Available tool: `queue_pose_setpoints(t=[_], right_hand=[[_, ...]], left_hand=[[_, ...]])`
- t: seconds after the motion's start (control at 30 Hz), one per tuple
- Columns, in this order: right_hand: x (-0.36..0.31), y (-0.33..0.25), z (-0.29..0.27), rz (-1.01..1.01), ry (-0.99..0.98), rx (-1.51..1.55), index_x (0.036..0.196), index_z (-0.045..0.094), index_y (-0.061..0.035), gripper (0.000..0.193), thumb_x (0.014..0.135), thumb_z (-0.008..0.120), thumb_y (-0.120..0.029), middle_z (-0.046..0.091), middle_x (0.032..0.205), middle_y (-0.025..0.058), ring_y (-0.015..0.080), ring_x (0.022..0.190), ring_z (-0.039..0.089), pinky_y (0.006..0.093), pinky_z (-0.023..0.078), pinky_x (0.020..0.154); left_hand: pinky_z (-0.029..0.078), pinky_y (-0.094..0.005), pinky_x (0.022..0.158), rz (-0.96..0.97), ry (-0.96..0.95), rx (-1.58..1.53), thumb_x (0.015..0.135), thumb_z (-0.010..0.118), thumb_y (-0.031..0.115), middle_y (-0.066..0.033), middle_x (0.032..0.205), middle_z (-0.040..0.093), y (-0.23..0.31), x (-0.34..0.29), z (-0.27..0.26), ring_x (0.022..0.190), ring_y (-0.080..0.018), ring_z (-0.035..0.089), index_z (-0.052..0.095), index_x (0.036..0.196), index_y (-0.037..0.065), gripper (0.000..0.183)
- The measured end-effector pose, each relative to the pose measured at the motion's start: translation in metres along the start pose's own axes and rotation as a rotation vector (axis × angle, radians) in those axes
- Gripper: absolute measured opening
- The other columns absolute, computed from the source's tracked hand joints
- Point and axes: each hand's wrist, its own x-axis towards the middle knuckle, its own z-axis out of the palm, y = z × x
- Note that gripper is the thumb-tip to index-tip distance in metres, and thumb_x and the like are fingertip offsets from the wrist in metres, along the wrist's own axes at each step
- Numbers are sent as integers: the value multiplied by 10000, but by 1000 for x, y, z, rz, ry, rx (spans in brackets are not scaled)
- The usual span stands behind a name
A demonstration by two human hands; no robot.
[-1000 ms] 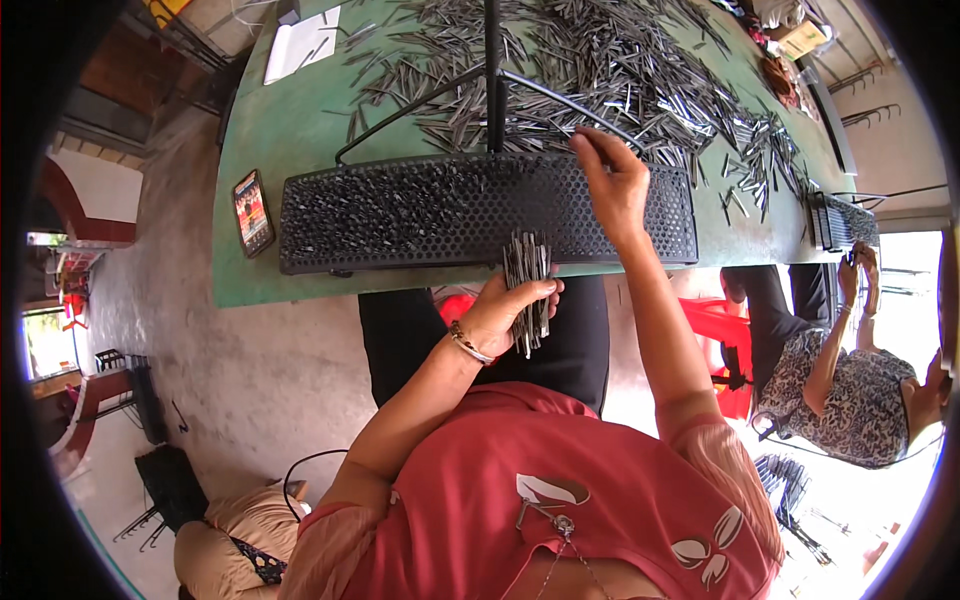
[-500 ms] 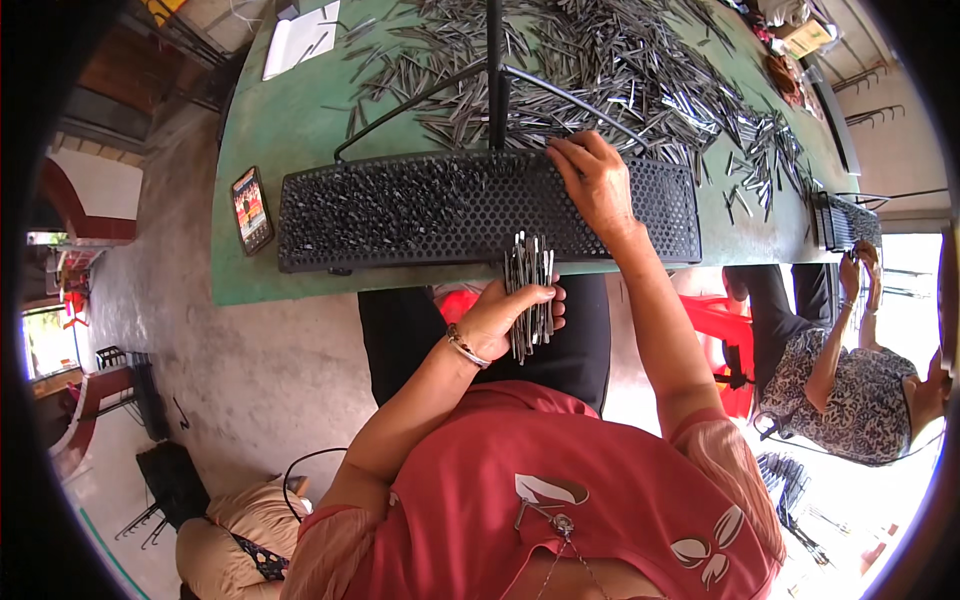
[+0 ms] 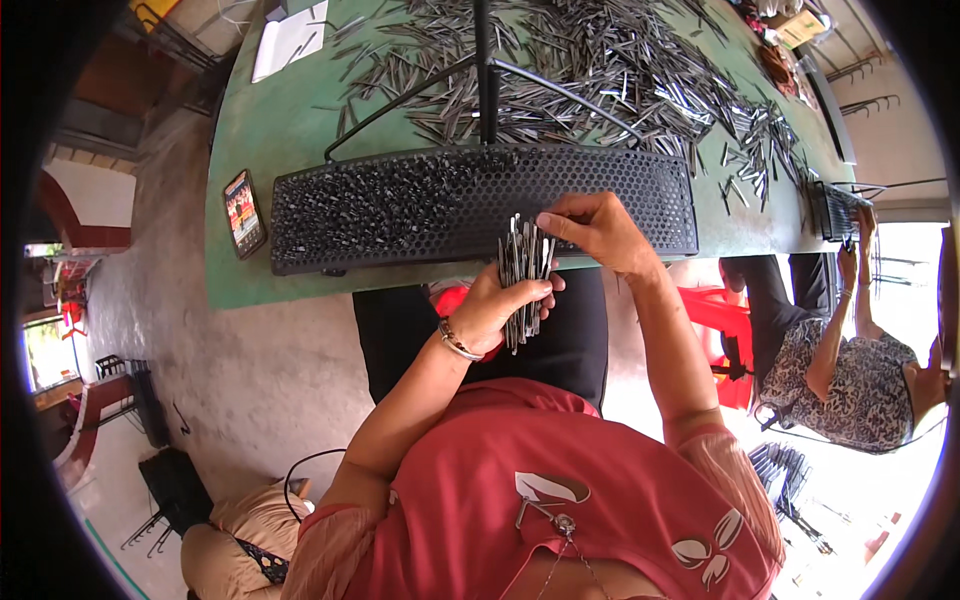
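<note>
My left hand (image 3: 497, 303) is closed round a bundle of thin dark metal strips (image 3: 521, 262), held upright just below the table edge. At the top of that bundle, my right hand (image 3: 600, 235) pinches one strip between thumb and forefinger. Right behind both hands a long black perforated rack (image 3: 600, 175) rests at the table's front edge. Many strips (image 3: 360, 205) stand packed in the holes of its left half. Bare holes show across most of its right half. A black metal frame (image 3: 487, 100) rises behind the rack.
Loose strips (image 3: 590, 80) lie heaped over the green table (image 3: 235, 285). A phone (image 3: 244, 214) sits left of the rack, white paper (image 3: 290, 42) at the far left. On the right a co-worker (image 3: 850, 375) works at another rack (image 3: 838, 212), beside a red chair (image 3: 722, 320).
My right hand has come down from the rack's surface to the top of the bundle. The left hand still grips the strips in nearly the same place.
</note>
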Motion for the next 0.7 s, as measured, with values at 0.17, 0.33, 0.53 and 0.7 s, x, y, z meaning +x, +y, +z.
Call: queue_pose_setpoints(t=[0.17, 0.33, 0.53, 0.7], right_hand=[[-3, -1, -5, 109, 134, 31, 911, 678, 54, 237, 846, 678, -174, 627, 700, 24, 57, 633, 530, 214, 427, 558], [20, -3, -18, -137, 435, 12, 927, 674, 23, 194, 880, 642, -163, 609, 700, 0, 45, 598, 490, 205, 398, 543], [54, 17, -26, -424, 518, -294, 952, 659, 12, 139, 851, 652, -83, 645, 819, 57, 92, 655, 570, 225, 458, 609], [57, 21, -23, -555, 555, -325, 945, 661, -2, 129, 842, 655, -79, 649, 840, 88, 149, 667, 590, 248, 471, 615]], left_hand=[[506, -258, 625, -4, 7, 16, 818, 626, 72, -95, 900, 647, -4, 6, -1, 703, -120, 595, 564, 1062, 1, 261], [489, -262, 598, -45, 42, 25, 811, 614, 72, -97, 883, 641, -5, 7, 3, 676, -120, 579, 561, 1065, -5, 271], [502, -256, 615, -63, 21, 46, 811, 610, 81, -86, 889, 621, -7, 7, 4, 683, -117, 577, 544, 1112, 5, 318], [498, -254, 611, -82, 43, 16, 808, 620, 87, -86, 890, 621, -8, 7, 4, 679, -115, 574, 545, 1105, 2, 317]])
